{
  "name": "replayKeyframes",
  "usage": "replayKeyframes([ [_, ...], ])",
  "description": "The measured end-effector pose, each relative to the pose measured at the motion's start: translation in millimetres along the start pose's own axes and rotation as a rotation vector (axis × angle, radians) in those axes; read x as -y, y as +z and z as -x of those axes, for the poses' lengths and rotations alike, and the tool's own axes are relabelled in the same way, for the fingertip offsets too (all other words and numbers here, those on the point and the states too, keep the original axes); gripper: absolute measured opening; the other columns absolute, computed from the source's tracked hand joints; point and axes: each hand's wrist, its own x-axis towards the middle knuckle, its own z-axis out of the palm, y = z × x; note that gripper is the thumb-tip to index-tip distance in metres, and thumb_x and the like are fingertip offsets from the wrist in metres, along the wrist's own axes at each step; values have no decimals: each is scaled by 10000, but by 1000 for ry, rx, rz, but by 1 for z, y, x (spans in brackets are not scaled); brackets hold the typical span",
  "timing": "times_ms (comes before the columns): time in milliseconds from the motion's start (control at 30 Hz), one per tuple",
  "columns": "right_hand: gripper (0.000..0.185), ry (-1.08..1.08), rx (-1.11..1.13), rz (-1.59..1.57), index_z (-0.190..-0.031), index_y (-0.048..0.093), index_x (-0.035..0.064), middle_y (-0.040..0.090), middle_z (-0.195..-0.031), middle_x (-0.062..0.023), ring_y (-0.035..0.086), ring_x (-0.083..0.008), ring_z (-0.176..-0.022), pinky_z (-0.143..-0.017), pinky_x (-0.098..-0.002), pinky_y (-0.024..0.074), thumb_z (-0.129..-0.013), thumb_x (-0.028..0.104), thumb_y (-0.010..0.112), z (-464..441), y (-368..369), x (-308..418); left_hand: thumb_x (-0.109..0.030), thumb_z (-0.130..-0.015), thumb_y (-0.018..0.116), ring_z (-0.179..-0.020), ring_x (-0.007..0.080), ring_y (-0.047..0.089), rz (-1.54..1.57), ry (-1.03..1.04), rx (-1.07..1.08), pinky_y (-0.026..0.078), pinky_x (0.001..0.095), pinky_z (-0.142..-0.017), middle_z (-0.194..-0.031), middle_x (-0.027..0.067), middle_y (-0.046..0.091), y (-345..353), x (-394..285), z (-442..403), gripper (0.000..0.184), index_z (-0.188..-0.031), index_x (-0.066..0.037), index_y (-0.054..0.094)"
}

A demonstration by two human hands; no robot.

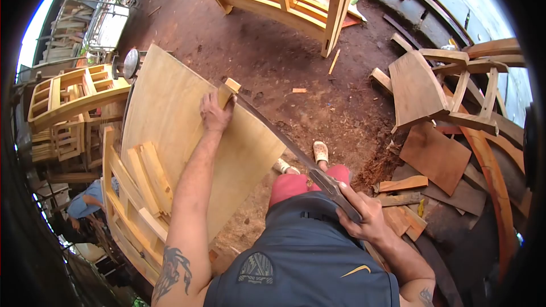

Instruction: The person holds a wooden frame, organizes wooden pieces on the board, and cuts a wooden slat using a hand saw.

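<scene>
My left hand (216,115) is closed around a small wooden block (232,86) at the upper edge of a large thin wooden panel (170,88). My right hand (362,214) grips the near end of a long, narrow dark bar-like tool (323,183), whose exact kind I cannot make out. It slants from beside the block, past the panel's right edge, to my right hip. Several pale wooden strips (149,173) lie over the panel's lower left part, near my left forearm.
A pale wooden frame (273,8) stands ahead on the dirt floor (256,59). Wooden furniture frames (79,92) are stacked at left, near a person in a blue shirt (85,203). A wooden chair part (418,88) and loose boards (435,156) crowd the right side.
</scene>
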Motion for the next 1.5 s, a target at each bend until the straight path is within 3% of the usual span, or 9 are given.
replayKeyframes([
  [200, 682, -111, -35, 4, -1530, 482, 209, 703, -859, -197, 692, -393, -693, -622, -493, 567, -892, 243, 720, -132, 103, -31, -431, -852, 767, -1009, 414, 595, 25, 10, 10, 493, 517, -879, -1040, 198, 612, -2, -2, 1, 583, -1232, -14, 621],
  [267, 635, -94, -34, -23, -1500, 524, 161, 714, -939, -207, 700, -413, -763, -674, -501, 560, -901, 235, 723, -190, 133, -24, -387, -836, 788, -1015, 406, 597, 16, -8, 35, 498, 509, -878, -1048, 192, 611, -3, 2, 0, 571, -1239, -18, 620],
  [367, 606, -72, -30, 2, -1486, 533, 153, 716, -932, -215, 698, -424, -771, -690, -504, 564, -917, 267, 708, -193, 130, -16, -378, -829, 797, -1021, 399, 598, 10, -11, 34, 501, 504, -879, -1056, 189, 609, 5, 5, 0, 570, -1239, -24, 622],
  [500, 664, 4, 47, -20, -1486, 547, 91, 739, -1009, -200, 736, -365, -764, -694, -418, 604, -858, 108, 764, -88, 61, -15, -523, -860, 744, -1023, 405, 596, 6, -10, -22, 491, 514, -889, -1052, 188, 609, 1, 3, 0, 620, -1212, -26, 633],
  [633, 688, -42, -27, -5, -1464, 567, 63, 714, -857, -138, 703, -334, -678, -601, -421, 581, -819, 129, 797, -2, -2, 6, -651, -881, 666, -1021, 408, 595, 35, -16, 10, 480, 524, -893, -1048, 187, 608, -4, -2, 0, 704, -1199, -24, 631],
  [833, 706, -127, -80, 11, -1527, 490, 219, 685, -841, -174, 692, -375, -704, -625, -482, 572, -868, 265, 739, -131, 106, -34, -494, -866, 746, -1006, 409, 596, 14, -9, 8, 483, 521, -874, -1049, 186, 611, -3, -3, 1, 585, -1202, -31, 627],
  [933, 676, -96, -48, -20, -1506, 498, 196, 711, -893, -205, 700, -426, -776, -702, -523, 570, -872, 296, 709, -208, 148, -26, -428, -853, 767, -1004, 404, 598, 6, -1, -19, 485, 515, -876, -1038, 179, 613, 4, 5, 1, 546, -1208, -36, 627],
  [1300, 722, 32, 10, 3, -1499, 539, 140, 732, -884, -145, 728, -333, -707, -628, -429, 599, -826, 168, 801, -2, -4, 8, -595, -887, 681, -975, 416, 589, 30, 5, -32, 477, 525, -859, -1021, 195, 598, -3, -4, -1, 616, -1132, -34, 623],
  [1500, 715, -83, -36, 6, -1532, 481, 212, 716, -895, -212, 715, -396, -768, -673, -498, 579, -867, 278, 734, -150, 117, -36, -495, -870, 738, -973, 424, 590, 20, 37, -39, 486, 522, -844, -1045, 203, 599, 2, 3, 3, 591, -1212, -29, 614],
])
